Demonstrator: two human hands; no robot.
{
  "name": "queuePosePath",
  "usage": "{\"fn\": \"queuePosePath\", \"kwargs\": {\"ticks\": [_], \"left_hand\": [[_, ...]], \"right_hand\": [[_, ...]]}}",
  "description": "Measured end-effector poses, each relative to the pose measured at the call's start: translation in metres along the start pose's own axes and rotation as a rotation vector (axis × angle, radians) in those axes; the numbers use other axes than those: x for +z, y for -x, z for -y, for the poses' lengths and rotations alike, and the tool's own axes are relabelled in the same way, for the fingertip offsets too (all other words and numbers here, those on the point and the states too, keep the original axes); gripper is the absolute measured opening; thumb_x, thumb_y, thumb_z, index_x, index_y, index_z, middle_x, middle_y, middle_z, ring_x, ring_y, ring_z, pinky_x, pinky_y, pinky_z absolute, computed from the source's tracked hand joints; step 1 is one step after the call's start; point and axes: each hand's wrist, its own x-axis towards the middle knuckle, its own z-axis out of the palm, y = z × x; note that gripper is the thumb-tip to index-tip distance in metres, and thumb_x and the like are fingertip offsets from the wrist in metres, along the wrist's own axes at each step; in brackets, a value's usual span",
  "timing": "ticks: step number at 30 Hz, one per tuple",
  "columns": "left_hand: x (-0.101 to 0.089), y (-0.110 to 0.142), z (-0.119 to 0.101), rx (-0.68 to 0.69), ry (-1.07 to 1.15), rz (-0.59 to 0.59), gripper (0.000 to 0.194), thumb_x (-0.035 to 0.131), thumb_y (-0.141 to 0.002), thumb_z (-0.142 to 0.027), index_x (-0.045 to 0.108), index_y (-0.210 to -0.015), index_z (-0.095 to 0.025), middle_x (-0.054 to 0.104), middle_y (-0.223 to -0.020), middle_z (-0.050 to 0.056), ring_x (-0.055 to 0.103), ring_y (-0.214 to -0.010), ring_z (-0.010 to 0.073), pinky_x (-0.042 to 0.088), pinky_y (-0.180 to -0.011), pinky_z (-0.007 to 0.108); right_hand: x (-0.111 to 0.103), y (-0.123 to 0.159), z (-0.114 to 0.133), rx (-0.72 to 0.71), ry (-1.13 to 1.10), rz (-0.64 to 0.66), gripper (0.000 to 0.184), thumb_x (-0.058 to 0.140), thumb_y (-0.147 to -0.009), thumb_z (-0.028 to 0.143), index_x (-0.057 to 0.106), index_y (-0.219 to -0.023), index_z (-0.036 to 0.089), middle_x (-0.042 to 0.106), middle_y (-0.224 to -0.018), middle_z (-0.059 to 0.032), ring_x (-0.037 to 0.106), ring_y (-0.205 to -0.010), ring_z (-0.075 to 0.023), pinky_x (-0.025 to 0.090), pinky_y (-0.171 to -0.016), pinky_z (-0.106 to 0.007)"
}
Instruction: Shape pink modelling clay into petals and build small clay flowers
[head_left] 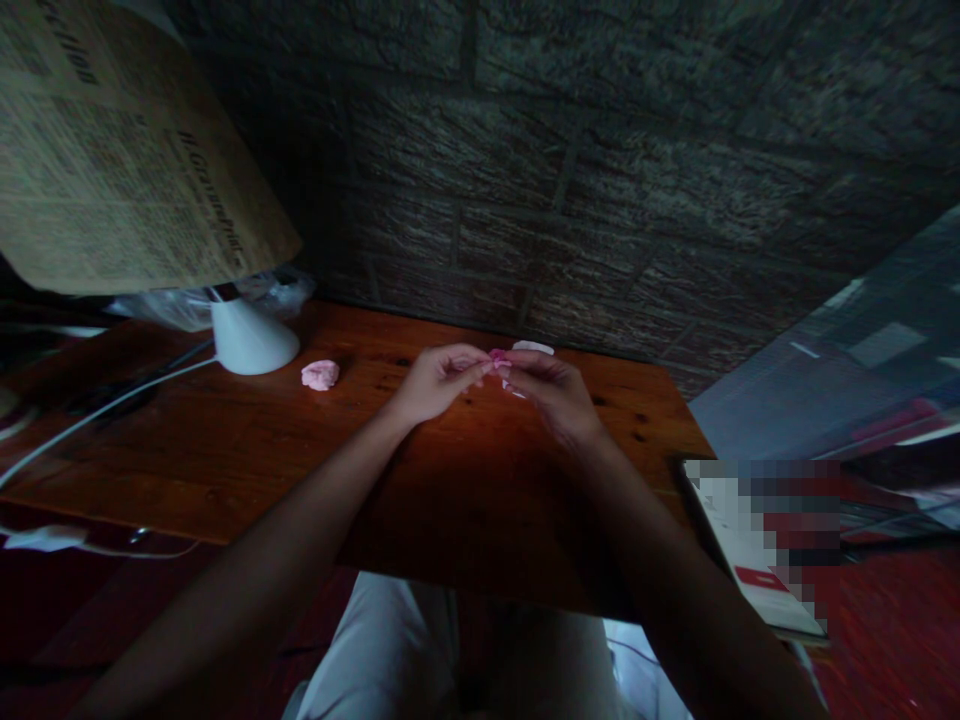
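Note:
Both my hands meet over the middle of the wooden table (360,450). A small, soft-looking pink piece (496,362) is pinched between the fingertips; its exact kind is too small and blurred to tell. My left hand (444,382) has its thumb and fingers closed on the left side of the piece. From the other side, my right hand (553,388) grips it with thumb and forefinger. Just behind the right hand lies a pale, flat thing (534,347), partly hidden. Off to the left, a crumpled light-pink lump (320,375) rests on the tabletop, apart from both hands.
A lamp with a white cone base (255,338) and newsprint shade (142,160) stands at the left. Its white cord (112,415) crosses the table. Clear plastic (281,290) lies behind it. A stone-block wall (510,170) rises behind; a book-like thing (742,560) is at right.

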Motion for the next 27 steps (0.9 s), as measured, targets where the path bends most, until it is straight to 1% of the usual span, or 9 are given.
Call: {"fn": "queuePosePath", "kwargs": {"ticks": [3, 5, 10, 12, 14, 17, 19, 22, 27], "left_hand": [[-0.002, -0.001, -0.003, -0.021, 0.018, 0.000, 0.026, 0.077, -0.084, -0.042, 0.077, -0.093, -0.018, 0.079, -0.087, 0.007, 0.067, -0.068, 0.0124, 0.052, -0.058, 0.021], [-0.007, -0.004, -0.006, -0.032, 0.038, -0.047, 0.029, 0.076, -0.085, -0.045, 0.077, -0.093, -0.017, 0.079, -0.084, 0.007, 0.068, -0.068, 0.0130, 0.051, -0.057, 0.021], [-0.027, -0.013, -0.006, -0.052, 0.131, -0.428, 0.035, 0.066, -0.094, -0.050, 0.073, -0.090, -0.015, 0.079, -0.084, 0.009, 0.063, -0.057, 0.0106, 0.046, -0.049, 0.021], [-0.034, -0.016, -0.002, -0.064, 0.139, -0.537, 0.033, 0.064, -0.096, -0.047, 0.072, -0.087, -0.016, 0.079, -0.081, 0.008, 0.061, -0.053, 0.0095, 0.044, -0.047, 0.020], [-0.038, -0.018, 0.004, -0.079, 0.143, -0.595, 0.030, 0.065, -0.096, -0.044, 0.072, -0.086, -0.016, 0.077, -0.076, 0.006, 0.059, -0.051, 0.0090, 0.043, -0.047, 0.020], [-0.040, -0.020, 0.011, -0.097, 0.135, -0.619, 0.026, 0.068, -0.094, -0.041, 0.071, -0.085, -0.016, 0.076, -0.073, 0.005, 0.058, -0.051, 0.0095, 0.042, -0.047, 0.020], [-0.040, -0.020, 0.013, -0.114, 0.112, -0.627, 0.025, 0.069, -0.093, -0.039, 0.070, -0.084, -0.016, 0.076, -0.074, 0.005, 0.060, -0.054, 0.0106, 0.044, -0.050, 0.020], [-0.040, -0.020, 0.016, -0.153, 0.070, -0.638, 0.022, 0.068, -0.093, -0.035, 0.069, -0.081, -0.017, 0.077, -0.075, 0.005, 0.064, -0.060, 0.0123, 0.049, -0.058, 0.022], [-0.042, -0.019, 0.019, -0.181, 0.044, -0.628, 0.017, 0.064, -0.094, -0.031, 0.070, -0.085, -0.017, 0.078, -0.078, 0.005, 0.068, -0.066, 0.0133, 0.053, -0.065, 0.023]], "right_hand": [[-0.001, 0.001, 0.002, 0.010, -0.024, -0.003, 0.028, 0.091, -0.063, 0.036, 0.082, -0.087, 0.026, 0.080, -0.096, -0.0025, 0.072, -0.090, -0.0170, 0.057, -0.081, -0.031], [-0.002, 0.000, 0.005, 0.007, -0.017, -0.026, 0.028, 0.091, -0.064, 0.036, 0.081, -0.088, 0.026, 0.081, -0.095, -0.0026, 0.073, -0.087, -0.0168, 0.057, -0.081, -0.031], [-0.007, -0.014, 0.018, -0.032, 0.081, -0.037, 0.033, 0.089, -0.067, 0.038, 0.079, -0.096, 0.023, 0.081, -0.095, -0.0044, 0.075, -0.084, -0.0185, 0.060, -0.083, -0.035], [-0.007, -0.026, 0.025, -0.025, 0.171, 0.005, 0.035, 0.086, -0.071, 0.039, 0.079, -0.100, 0.022, 0.082, -0.097, -0.0057, 0.076, -0.084, -0.0190, 0.060, -0.082, -0.036], [-0.005, -0.043, 0.030, -0.007, 0.310, 0.065, 0.030, 0.082, -0.076, 0.035, 0.079, -0.102, 0.021, 0.082, -0.097, -0.0064, 0.076, -0.082, -0.0194, 0.061, -0.082, -0.036], [0.002, -0.070, 0.035, -0.015, 0.607, 0.160, 0.018, 0.073, -0.082, 0.018, 0.081, -0.098, 0.019, 0.082, -0.094, -0.0066, 0.076, -0.084, -0.0199, 0.060, -0.084, -0.036], [0.010, -0.088, 0.034, -0.038, 0.780, 0.202, 0.018, 0.070, -0.080, 0.009, 0.081, -0.092, 0.017, 0.082, -0.093, -0.0078, 0.077, -0.088, -0.0214, 0.059, -0.087, -0.035], [0.021, -0.110, 0.029, -0.025, 0.997, 0.358, 0.013, 0.071, -0.081, 0.009, 0.081, -0.086, 0.015, 0.082, -0.094, -0.0099, 0.077, -0.089, -0.0224, 0.060, -0.084, -0.033], [0.034, -0.135, 0.017, -0.011, 1.170, 0.425, 0.013, 0.070, -0.079, 0.007, 0.081, -0.080, 0.015, 0.082, -0.086, -0.0091, 0.075, -0.078, -0.0202, 0.058, -0.075, -0.029]]}}
